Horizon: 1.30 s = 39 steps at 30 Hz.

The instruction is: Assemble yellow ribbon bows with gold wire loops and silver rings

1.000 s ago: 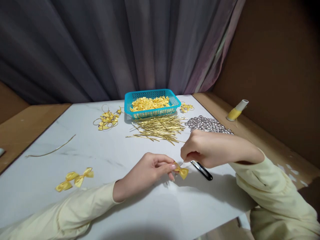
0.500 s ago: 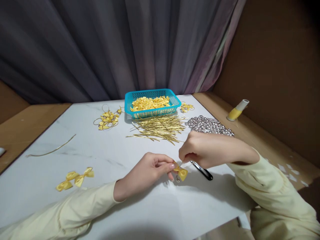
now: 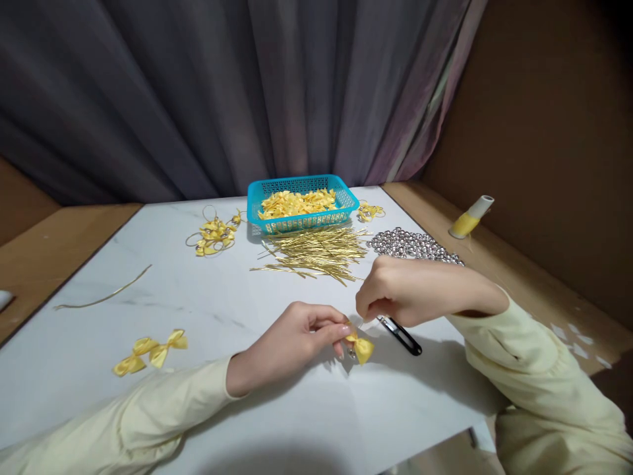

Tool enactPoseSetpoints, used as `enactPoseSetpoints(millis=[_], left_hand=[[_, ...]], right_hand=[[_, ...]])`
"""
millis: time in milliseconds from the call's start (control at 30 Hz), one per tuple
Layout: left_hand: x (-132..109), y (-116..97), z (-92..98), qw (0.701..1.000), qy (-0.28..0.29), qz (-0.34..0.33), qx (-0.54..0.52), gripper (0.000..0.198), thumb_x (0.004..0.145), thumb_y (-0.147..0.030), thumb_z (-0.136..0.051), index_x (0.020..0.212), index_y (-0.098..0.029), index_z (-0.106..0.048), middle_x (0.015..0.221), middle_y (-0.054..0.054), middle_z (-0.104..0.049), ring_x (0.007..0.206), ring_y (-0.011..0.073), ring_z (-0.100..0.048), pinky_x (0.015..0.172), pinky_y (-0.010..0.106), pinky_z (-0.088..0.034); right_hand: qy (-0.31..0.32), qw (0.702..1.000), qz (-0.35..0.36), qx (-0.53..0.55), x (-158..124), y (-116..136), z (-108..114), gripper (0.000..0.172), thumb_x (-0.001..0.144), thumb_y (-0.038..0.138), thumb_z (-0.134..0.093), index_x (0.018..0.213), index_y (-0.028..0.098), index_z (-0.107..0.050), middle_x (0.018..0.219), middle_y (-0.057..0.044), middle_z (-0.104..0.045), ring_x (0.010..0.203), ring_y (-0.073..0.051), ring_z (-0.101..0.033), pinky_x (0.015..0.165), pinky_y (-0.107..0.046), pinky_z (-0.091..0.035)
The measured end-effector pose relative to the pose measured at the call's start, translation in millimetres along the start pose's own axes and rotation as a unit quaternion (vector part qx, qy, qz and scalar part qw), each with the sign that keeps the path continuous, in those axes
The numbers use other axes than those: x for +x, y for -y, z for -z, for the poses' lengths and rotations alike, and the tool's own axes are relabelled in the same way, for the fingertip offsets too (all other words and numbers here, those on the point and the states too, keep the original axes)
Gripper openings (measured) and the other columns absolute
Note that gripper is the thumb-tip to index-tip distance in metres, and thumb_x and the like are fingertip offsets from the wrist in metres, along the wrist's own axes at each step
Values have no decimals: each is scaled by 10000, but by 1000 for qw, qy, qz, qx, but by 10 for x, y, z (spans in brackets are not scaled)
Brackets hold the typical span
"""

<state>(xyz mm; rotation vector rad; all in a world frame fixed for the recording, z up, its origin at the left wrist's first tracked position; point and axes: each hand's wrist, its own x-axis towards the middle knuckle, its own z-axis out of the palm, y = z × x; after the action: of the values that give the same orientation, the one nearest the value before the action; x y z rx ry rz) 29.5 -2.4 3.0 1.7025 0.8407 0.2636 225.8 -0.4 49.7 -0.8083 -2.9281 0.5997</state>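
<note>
My left hand [image 3: 311, 333] is closed, thumb and fingers pinching a yellow satin ribbon bow [image 3: 364, 349]. A small silver bell [image 3: 351, 353] hangs just below the bow, close to my fingertips. Just to the right, my right hand [image 3: 383, 290] is closed in a pinch over a thin, pale needle [image 3: 363, 324] whose tip points at the bow's knot; most of it is hidden by the fingers. Under that hand lies a pair of black-handled thread snips [image 3: 408, 342], partly covered. At the left, several loose yellow bows [image 3: 159, 351] rest on the white table top [image 3: 257, 422].
Behind stands a blue basket [image 3: 309, 225] of yellow bows. Gold twist ties [image 3: 316, 254] lie in front of it, a pile of silver bells [image 3: 413, 245] to their right. Bows with cords [image 3: 215, 237] sit left; a single gold cord [image 3: 106, 297] lies apart. A yellow thread spool [image 3: 469, 218] stands far right.
Both hands stay almost in place. The bow has shifted slightly right and down, and the right hand has moved a touch. The bell is now partly behind the bow.
</note>
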Motion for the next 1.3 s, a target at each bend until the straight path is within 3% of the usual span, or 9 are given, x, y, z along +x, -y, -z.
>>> enactPoseSetpoints(millis=[200, 633, 1000, 1300], left_hand=[[-2, 14, 13, 1000, -3, -1, 10, 223, 816, -270, -487, 780, -150, -671, 673, 6, -641, 590, 100, -507, 580, 202, -372], [-5, -2, 7, 1000, -5, -4, 16, 218, 821, -262, -491, 788, -146, -672, 662, 3, -641, 576, 87, -488, 559, 191, -350], [-1, 22, 2, 1000, -8, -2, 11, 216, 820, -251, -488, 793, -144, -674, 668, 3, -643, 580, 87, -496, 557, 188, -352], [7, 8, -1, 1000, -12, -1, 1, 210, 816, -247, -491, 776, -143, -669, 654, 1, -641, 587, 89, -514, 563, 184, -365]], right_hand=[[1, 1000, 9, 2, -15, -19, 7, 214, 673, -10, -437, 564, 147, -534, 515, 41, -348, 490, -85, -206, 478, -233, -182], [3, 1000, -10, -8, -12, 7, 5, 219, 654, -24, -448, 529, 153, -479, 511, 55, -250, 495, -87, -154, 478, -241, -159], [-8, 1000, -1, -19, -19, -7, -13, 223, 656, -12, -430, 569, 154, -552, 482, 45, -346, 473, -88, -184, 484, -258, -150], [-13, 1000, -7, -7, -11, -1, -10, 208, 637, -15, -450, 525, 155, -494, 485, 54, -254, 477, -83, -155, 463, -234, -163]])
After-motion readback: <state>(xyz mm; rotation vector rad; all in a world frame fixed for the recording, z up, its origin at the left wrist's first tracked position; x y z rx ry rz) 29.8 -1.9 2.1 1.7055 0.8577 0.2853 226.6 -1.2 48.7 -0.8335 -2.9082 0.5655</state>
